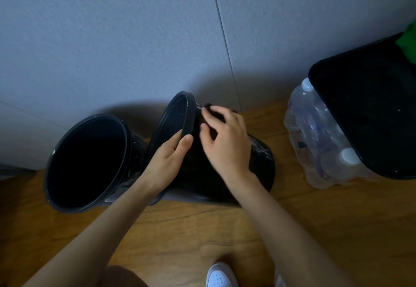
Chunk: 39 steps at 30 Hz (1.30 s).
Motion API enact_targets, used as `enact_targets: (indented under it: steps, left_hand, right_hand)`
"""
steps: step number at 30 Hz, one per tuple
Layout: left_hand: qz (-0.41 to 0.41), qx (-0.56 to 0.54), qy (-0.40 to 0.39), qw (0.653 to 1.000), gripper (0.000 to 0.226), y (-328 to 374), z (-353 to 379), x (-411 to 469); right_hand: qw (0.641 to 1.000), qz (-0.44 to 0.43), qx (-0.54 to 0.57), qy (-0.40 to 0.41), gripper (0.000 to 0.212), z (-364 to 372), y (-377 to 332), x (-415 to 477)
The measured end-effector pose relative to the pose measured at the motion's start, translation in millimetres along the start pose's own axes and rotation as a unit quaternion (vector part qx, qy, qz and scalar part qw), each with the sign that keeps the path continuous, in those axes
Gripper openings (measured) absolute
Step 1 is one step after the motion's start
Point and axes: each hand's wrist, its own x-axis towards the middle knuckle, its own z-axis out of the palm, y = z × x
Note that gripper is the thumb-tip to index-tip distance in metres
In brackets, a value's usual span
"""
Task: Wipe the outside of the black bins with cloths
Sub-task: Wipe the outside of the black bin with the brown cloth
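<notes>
Head view: left hand (171, 151) grips tilted bin (261, 163).

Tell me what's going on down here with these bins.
A person has the middle black bin tilted on the wooden floor near the wall. The left hand grips its rim. The right hand lies on its outer wall just below the rim, over something dark that may be a cloth; it is too dim to tell. A second black bin stands to its left with no hand on it. A third bin sits at the right beside a pack of water bottles.
</notes>
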Motion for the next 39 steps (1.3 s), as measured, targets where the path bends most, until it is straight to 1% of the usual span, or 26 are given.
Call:
enact_targets:
  steps: [3,5,7,8,10,12,14,18,20,21,23,24,26,29,31,33,35,36,38,39]
  left_hand:
    - [-0.014,-0.007,0.007,1.0,0.027,-2.1,-2.2,-1.7]
    - [-0.017,-0.016,0.01,1.0,0.025,-2.6,-3.7,-1.8]
    - [-0.012,-0.017,0.003,1.0,0.026,-1.8,-3.0,-1.3]
    - [-0.009,-0.017,-0.002,1.0,0.027,-1.6,-2.2,-1.1]
    - [-0.005,-0.018,-0.008,1.0,0.027,-0.7,-0.4,-1.5]
    - [-0.003,-0.014,-0.001,1.0,0.028,-0.9,0.5,-0.7]
    - [-0.003,-0.002,0.006,1.0,0.028,-1.6,1.0,0.1]
    - [0.005,0.004,-0.007,1.0,0.028,0.0,5.9,-1.9]
    - [0.003,-0.015,-0.017,1.0,0.029,1.5,6.7,-2.7]
    - [0.0,-0.023,-0.018,1.0,0.029,1.5,6.8,-2.7]
    - [-0.003,-0.023,-0.008,1.0,0.031,0.8,6.0,-3.4]
    - [-0.002,-0.018,-0.004,1.0,0.033,0.3,5.3,-3.5]
    - [-0.004,-0.008,-0.002,1.0,0.037,-1.8,4.3,-4.2]
    - [-0.016,-0.008,-0.006,1.0,0.04,-4.2,2.7,-6.5]
    - [-0.019,-0.017,-0.013,1.0,0.038,-4.4,1.9,-7.6]
    - [-0.023,-0.022,-0.014,0.999,0.032,-2.5,2.4,-8.8]
    - [-0.026,-0.035,-0.009,0.999,0.023,0.7,2.7,-8.2]
    - [-0.027,-0.04,-0.012,0.999,0.022,2.9,2.5,-9.5]
    - [-0.029,-0.056,-0.025,0.998,0.023,3.6,1.2,-11.8]
    - [-0.042,-0.067,-0.03,0.996,0.021,4.0,-0.7,-12.3]
  right_hand:
    - [0.996,0.07,-0.047,-0.037,0.034,-0.4,42.9,3.4]
    - [0.985,0.138,-0.08,-0.07,0.035,-5.8,80.6,-3.9]
    - [0.97,0.206,-0.085,-0.098,0.037,-14.6,109.9,-14.3]
    - [0.965,0.225,-0.085,-0.104,0.038,-18.3,118.3,-18.9]
    - [0.963,0.233,-0.091,-0.103,0.039,-23.6,120.3,-26.6]
    - [0.969,0.213,-0.079,-0.097,0.041,-26.1,106.1,-32.5]
    - [0.979,0.183,-0.041,-0.075,0.042,-25.3,79.4,-35.3]
    - [0.998,0.06,0.013,-0.015,0.044,-14.6,19.2,-27.8]
    - [1.0,-0.005,0.004,-0.005,0.043,-10.6,3.3,-17.7]
    - [1.0,-0.025,-0.004,-0.007,0.043,-9.3,2.1,-12.1]
    - [0.999,-0.027,-0.015,-0.023,0.041,-7.2,11.8,-1.7]
    - [0.999,-0.005,-0.021,-0.035,0.04,-6.7,22.0,2.9]
    - [0.994,0.074,-0.044,-0.064,0.038,-6.3,51.2,8.5]
    - [0.965,0.203,-0.088,-0.144,0.04,-14.3,97.0,2.9]
    - [0.947,0.252,-0.105,-0.168,0.041,-19.9,119.3,-7.8]
    - [0.938,0.292,-0.085,-0.168,0.035,-21.6,134.2,-17.2]
    - [0.928,0.337,-0.035,-0.154,0.03,-23.9,139.6,-22.0]
    - [0.922,0.357,-0.013,-0.148,0.029,-25.6,140.6,-23.5]
    - [0.917,0.373,0.017,-0.139,0.024,-28.4,142.2,-26.9]
    - [0.918,0.373,0.031,-0.133,0.022,-30.2,141.6,-29.2]
